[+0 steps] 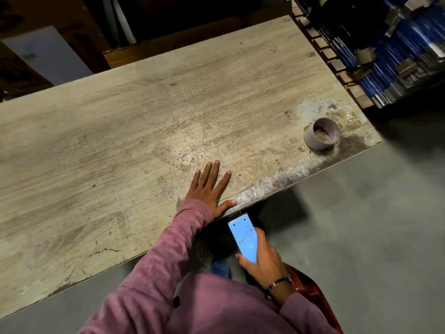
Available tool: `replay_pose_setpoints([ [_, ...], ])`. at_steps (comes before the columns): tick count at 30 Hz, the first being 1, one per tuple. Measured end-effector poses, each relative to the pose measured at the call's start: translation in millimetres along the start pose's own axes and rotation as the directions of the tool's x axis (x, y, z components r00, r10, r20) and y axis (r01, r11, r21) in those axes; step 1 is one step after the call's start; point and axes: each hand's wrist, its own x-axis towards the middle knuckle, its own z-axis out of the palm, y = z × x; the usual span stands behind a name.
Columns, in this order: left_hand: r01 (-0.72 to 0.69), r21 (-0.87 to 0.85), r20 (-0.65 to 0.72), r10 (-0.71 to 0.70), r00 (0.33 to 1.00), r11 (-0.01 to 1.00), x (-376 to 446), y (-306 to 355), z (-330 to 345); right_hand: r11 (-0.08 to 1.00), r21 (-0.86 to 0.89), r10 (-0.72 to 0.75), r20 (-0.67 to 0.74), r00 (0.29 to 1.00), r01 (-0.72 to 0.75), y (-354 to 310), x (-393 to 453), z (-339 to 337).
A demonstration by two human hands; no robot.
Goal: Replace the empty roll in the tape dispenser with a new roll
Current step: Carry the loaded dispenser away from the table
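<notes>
My right hand grips a blue tape dispenser below the table's near edge, its toothed cutter pointing up toward the edge. Whether a roll sits in it is hidden. My left hand lies flat on the worn wooden table, fingers spread, thumb at the edge, holding nothing. An empty cardboard tape core stands on the table near its right corner, well to the right of both hands.
Old clear tape residue covers the table's near edge. A rack of blue-edged stacked items stands at the far right. Cardboard boxes sit beyond the far left. A red chair is under me on the grey floor.
</notes>
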Motion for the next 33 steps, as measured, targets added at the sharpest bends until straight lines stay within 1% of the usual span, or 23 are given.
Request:
replay_pose_setpoints([
  [8,-0.002,0.0,0.01,0.002,1.0,1.0,1,0,-1,1.0,-0.004,-0.004,0.029,1.0,0.004,0,-2,-2],
  [15,-0.001,-0.006,0.012,0.001,1.0,1.0,0,0,-1,1.0,-0.008,0.028,0.051,0.998,-0.027,0,10,5],
  [25,0.002,-0.022,0.011,-0.002,1.0,1.0,0,0,-3,0.991,-0.099,0.092,0.044,0.995,-0.088,-13,22,5],
  [27,0.0,-0.022,0.01,0.0,1.0,1.0,0,0,-2,0.989,-0.082,0.131,0.076,0.989,-0.124,-12,26,5],
  [30,0.0,-0.02,0.016,0.001,1.0,1.0,0,-1,-3,0.969,-0.112,0.239,0.186,0.953,-0.221,2,23,12],
  [31,0.002,-0.019,0.022,-0.002,1.0,1.0,0,-1,-3,0.963,-0.098,0.266,0.201,0.943,-0.251,7,19,13],
  [33,0.007,-0.019,0.037,-0.006,0.999,1.0,0,0,-5,0.96,-0.014,0.276,0.172,0.946,-0.278,14,17,12],
])
